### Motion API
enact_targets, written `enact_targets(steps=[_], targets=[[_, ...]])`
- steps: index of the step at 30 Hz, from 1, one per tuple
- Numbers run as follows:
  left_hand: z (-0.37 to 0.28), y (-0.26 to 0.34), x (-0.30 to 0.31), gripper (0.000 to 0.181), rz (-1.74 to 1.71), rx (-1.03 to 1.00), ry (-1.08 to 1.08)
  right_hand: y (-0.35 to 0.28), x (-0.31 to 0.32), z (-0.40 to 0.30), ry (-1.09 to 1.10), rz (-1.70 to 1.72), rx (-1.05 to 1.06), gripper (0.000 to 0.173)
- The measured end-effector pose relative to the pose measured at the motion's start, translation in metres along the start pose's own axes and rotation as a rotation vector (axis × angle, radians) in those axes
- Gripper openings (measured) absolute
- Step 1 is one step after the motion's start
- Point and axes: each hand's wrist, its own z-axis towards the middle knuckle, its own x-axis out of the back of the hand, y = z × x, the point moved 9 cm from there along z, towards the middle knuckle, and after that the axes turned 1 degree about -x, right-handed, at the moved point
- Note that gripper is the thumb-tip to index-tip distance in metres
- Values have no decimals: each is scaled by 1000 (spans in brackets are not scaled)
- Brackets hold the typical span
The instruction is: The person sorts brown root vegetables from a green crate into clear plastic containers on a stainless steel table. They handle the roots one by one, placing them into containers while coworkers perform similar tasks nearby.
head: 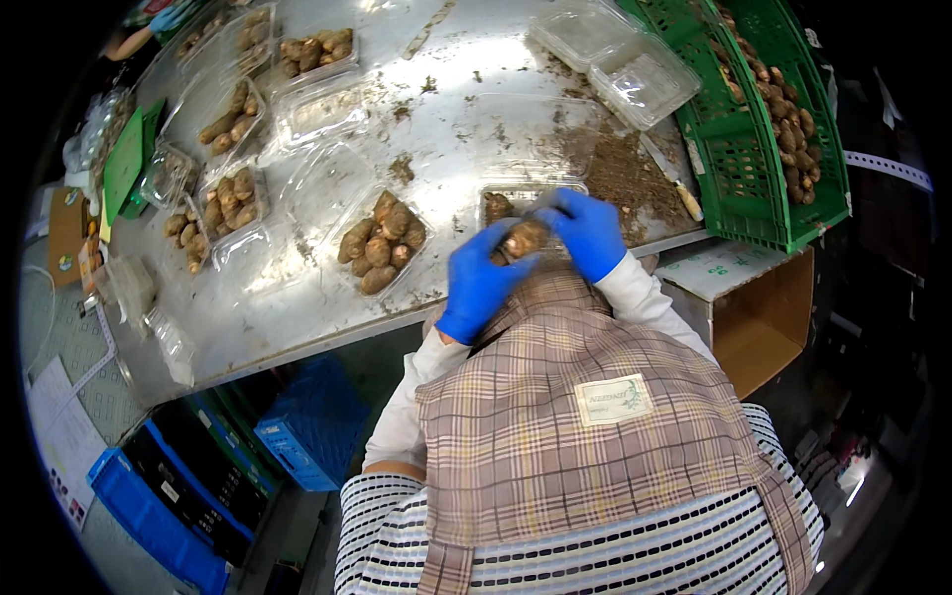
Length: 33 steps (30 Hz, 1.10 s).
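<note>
My left hand, in a blue glove, grips a brown taro corm at the table's front edge. Blurred, my right hand, gloved alike, has its fingers at the upper side of the same corm. Just beyond them, a clear plastic clamshell box lies unfolded with a dark corm in its left end; my hands hide part of it. Left of my hands, several corms fill another clear box. A knife with a light handle rests beside loose soil at the right.
A green crate with many corms stands tilted at the right, above a cardboard box. More clear boxes are spread over the metal table. A co-worker's gloved hand is at the far left. Blue crates stand below.
</note>
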Motion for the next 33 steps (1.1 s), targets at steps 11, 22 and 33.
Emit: enact_targets(steps=[11,22,33], targets=[[-10,-11,69,54,69,91,226,16,-43,3,-352,365,-235,50],[15,-31,139,71,1163,-95,301,18,-55,17,-351,348,-287,50],[53,-42,132,57,1334,54,138,-48,-42,-4,-309,191,135,66]])
